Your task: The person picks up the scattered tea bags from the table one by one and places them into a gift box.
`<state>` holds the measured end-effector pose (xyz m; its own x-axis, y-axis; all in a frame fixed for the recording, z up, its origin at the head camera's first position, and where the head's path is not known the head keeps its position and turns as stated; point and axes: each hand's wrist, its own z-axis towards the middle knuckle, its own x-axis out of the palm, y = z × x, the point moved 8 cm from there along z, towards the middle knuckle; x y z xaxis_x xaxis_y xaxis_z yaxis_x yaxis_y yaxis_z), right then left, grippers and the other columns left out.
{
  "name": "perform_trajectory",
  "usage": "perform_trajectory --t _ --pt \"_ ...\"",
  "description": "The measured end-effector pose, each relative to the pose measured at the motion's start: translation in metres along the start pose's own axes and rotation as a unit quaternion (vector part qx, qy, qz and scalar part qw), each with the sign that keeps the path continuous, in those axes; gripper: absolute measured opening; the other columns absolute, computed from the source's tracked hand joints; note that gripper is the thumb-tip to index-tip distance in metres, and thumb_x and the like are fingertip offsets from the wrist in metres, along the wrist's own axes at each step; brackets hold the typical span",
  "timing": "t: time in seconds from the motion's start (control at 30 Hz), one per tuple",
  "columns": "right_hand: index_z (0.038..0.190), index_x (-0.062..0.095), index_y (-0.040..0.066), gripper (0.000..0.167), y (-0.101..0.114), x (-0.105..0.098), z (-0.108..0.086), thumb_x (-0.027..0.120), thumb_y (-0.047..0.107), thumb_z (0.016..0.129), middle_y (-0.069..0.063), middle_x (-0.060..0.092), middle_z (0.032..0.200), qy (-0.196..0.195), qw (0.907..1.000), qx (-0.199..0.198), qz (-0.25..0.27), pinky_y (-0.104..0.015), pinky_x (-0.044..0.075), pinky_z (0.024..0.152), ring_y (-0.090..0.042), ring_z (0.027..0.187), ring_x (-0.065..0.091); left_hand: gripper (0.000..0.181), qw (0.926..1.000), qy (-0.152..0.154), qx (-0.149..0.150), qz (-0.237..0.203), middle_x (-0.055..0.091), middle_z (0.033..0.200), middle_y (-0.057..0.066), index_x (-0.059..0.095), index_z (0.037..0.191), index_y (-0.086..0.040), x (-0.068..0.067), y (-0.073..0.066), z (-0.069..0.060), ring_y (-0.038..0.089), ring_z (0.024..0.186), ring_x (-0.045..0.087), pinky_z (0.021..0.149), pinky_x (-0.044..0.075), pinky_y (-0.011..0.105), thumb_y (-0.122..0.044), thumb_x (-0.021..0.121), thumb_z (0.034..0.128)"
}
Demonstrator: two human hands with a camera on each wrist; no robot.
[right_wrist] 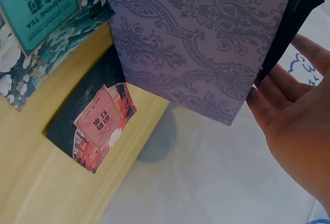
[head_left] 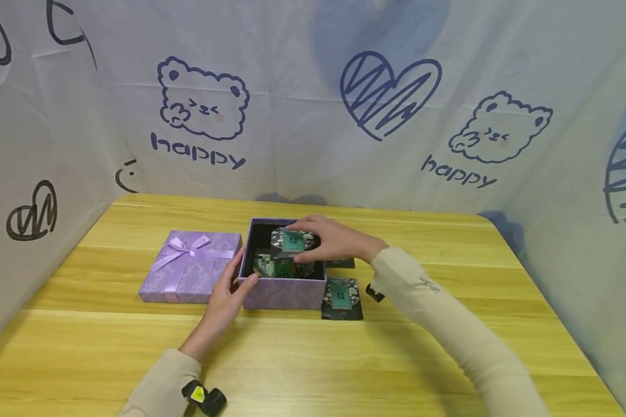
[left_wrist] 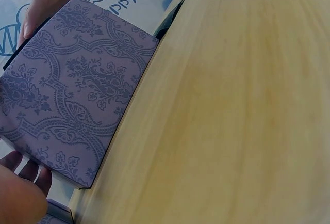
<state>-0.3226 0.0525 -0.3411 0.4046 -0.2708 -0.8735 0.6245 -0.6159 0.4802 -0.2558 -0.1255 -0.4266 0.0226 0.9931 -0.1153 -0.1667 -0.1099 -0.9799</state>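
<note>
A purple patterned gift box (head_left: 284, 294) stands without its lid on the wooden table. My left hand (head_left: 225, 295) holds its near left corner, thumb at the front rim and fingers along the left side. Over the opening, my right hand (head_left: 334, 238) pinches a dark tea packet (head_left: 293, 242) with a teal label between thumb and fingers. Inside the box lie more packets (head_left: 273, 266), partly hidden by the raised one. In the right wrist view, this packet (right_wrist: 294, 22) shows only its dark edge beside the box wall.
Left of the box lies its purple lid (head_left: 188, 272) with a ribbon bow. To its right are a jasmine tea packet (head_left: 342, 298) and, farther back, a dark packet with a red label (right_wrist: 100, 121). A printed white cloth (head_left: 292, 145) hangs behind the table.
</note>
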Motion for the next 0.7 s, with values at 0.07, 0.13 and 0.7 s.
perform_trajectory --t 0.07,0.13,0.7 --pt "0.148 0.041 0.018 0.070 -0.001 0.002 0.002 0.065 0.045 0.088 -0.012 0.035 0.150 0.003 1.0000 0.000 0.000 -0.053 0.032 0.106 -0.029 0.136 0.032 0.064 1.0000 0.000 0.000 -0.001 0.039 0.146 0.023 0.026 0.154 -0.010 0.000 0.001 0.000 0.033 0.129 0.040 0.093 0.036 0.013 -0.012 0.057 0.0975" --pt "0.148 0.041 0.018 0.071 -0.001 0.003 0.004 0.065 0.045 0.088 -0.011 0.036 0.150 0.005 1.0000 0.000 0.000 -0.053 0.032 0.106 -0.028 0.135 0.033 0.064 1.0000 -0.001 0.000 -0.002 0.039 0.146 0.023 0.027 0.154 -0.010 0.000 0.001 0.001 0.033 0.129 0.040 0.093 0.036 0.014 -0.012 0.057 0.0974" --pt "0.148 0.042 0.018 0.069 -0.001 0.010 0.016 0.065 0.045 0.089 -0.008 0.038 0.149 0.019 0.9995 0.000 0.023 -0.050 0.033 0.106 -0.026 0.135 0.036 0.065 1.0000 0.006 -0.002 -0.007 0.038 0.147 0.023 0.025 0.154 -0.010 0.001 0.001 0.001 0.031 0.131 0.039 0.095 0.035 0.017 -0.013 0.057 0.0975"
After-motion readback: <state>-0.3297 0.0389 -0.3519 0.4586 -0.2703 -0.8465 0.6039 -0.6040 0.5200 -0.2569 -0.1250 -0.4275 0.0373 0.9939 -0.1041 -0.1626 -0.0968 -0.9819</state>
